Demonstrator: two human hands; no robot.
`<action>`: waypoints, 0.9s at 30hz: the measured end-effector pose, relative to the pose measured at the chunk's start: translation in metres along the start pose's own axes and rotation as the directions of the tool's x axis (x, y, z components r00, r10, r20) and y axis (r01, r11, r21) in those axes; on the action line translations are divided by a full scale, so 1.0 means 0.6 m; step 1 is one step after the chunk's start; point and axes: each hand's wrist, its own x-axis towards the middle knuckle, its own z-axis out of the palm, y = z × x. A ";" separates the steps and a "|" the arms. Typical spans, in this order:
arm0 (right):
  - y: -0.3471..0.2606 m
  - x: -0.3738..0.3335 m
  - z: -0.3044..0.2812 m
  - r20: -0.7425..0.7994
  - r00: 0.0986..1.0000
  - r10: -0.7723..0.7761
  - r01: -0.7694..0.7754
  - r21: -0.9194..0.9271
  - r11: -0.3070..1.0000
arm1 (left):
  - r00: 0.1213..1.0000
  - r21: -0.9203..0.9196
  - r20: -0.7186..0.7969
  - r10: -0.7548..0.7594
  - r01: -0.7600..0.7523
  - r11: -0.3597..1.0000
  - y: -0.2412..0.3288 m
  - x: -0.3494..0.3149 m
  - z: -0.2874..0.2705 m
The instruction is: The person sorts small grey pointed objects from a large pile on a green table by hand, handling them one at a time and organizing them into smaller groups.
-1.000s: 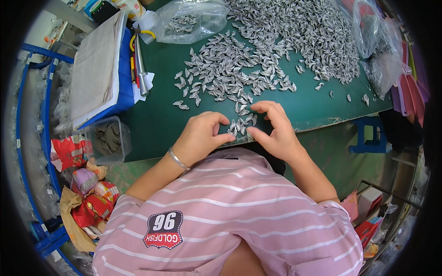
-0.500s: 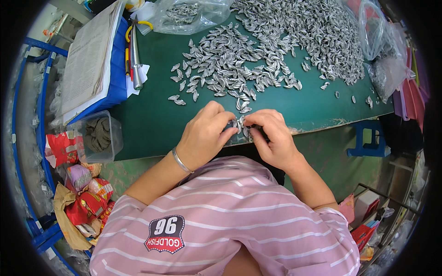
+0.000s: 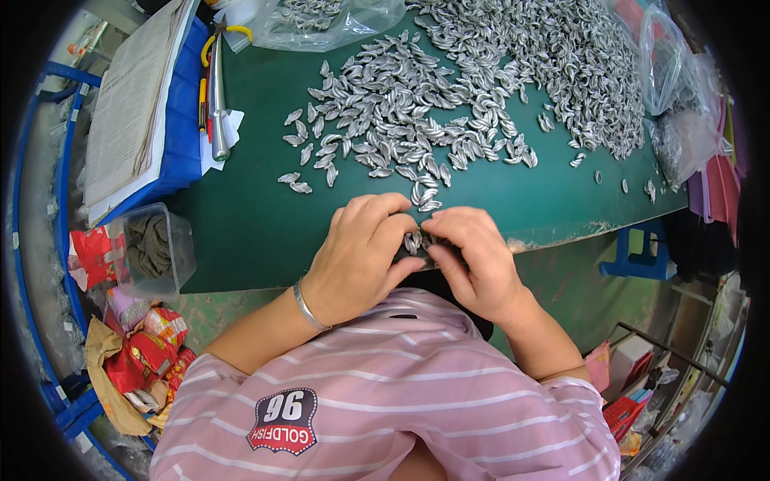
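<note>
Several small grey metal pieces [image 3: 412, 242], leaf-shaped and ridged, were gathered at the near edge of the table, to the right of the left hand [image 3: 353, 256] and to the left of the right hand [image 3: 477, 252]. Neither hand could clearly be called the nearer, since the pieces were flanked by the fingertips of both. Where they were not covered, their long axis was seen to point roughly away from the body, across the gap between the hands; how many were hidden could not be told.

The left thumb and forefinger were curved towards each other, with a gap left between their tips. The right thumb and forefinger were likewise bent inward. Whether any piece was pinched by either hand could not be made out.

Just beyond both sets of fingertips, a short trail of loose pieces [image 3: 429, 206] was laid out, the closest turned more sideways. Farther beyond, it was joined to a spread heap [image 3: 393, 96], and a denser pile [image 3: 561, 64] was seen farther off, beyond and to the right of the right hand. Green tabletop [image 3: 241, 232] was left bare beside the left hand.
</note>
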 end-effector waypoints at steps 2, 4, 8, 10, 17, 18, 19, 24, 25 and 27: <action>0.007 0.016 -0.003 -0.033 0.999 -0.011 0.008 -0.083 0.997 | 0.999 -0.019 -0.027 -0.040 0.040 0.999 0.011 0.011 -0.006; 0.013 0.017 0.000 -0.031 0.998 0.049 -0.052 -0.092 0.994 | 0.999 0.031 0.021 -0.041 0.041 0.999 0.009 0.017 -0.007; 0.016 0.015 -0.005 -0.025 0.997 0.072 -0.074 -0.076 0.994 | 0.994 0.046 0.104 -0.019 0.014 0.999 -0.008 0.012 -0.006; 0.018 0.018 0.002 -0.112 0.993 0.025 -0.040 -0.133 0.990 | 0.998 -0.016 0.045 -0.045 0.046 0.999 -0.001 0.017 -0.006; 0.022 0.020 0.002 -0.145 0.989 0.020 -0.041 -0.142 0.989 | 0.989 0.023 0.146 0.008 -0.012 1.000 -0.013 0.010 -0.008; 0.021 0.025 0.005 -0.171 0.984 0.042 -0.069 -0.158 0.985 | 0.994 0.009 0.113 -0.009 0.008 1.000 -0.011 0.011 -0.009; 0.021 0.025 0.004 -0.131 0.990 0.060 -0.082 -0.169 0.982 | 0.996 -0.006 0.080 -0.028 0.028 1.000 -0.006 0.014 -0.009; 0.020 0.021 0.006 -0.098 0.990 0.098 -0.114 -0.168 0.979 | 0.997 0.012 0.039 -0.061 0.061 0.998 -0.001 0.021 -0.007; 0.020 0.024 0.006 -0.129 0.988 0.090 -0.113 -0.177 0.978 | 0.998 0.019 0.041 -0.045 0.044 0.999 -0.004 0.019 -0.006; 0.018 0.029 0.004 -0.067 0.991 0.120 -0.131 -0.184 0.974 | 0.999 0.032 0.049 -0.015 0.013 0.999 -0.007 0.015 -0.006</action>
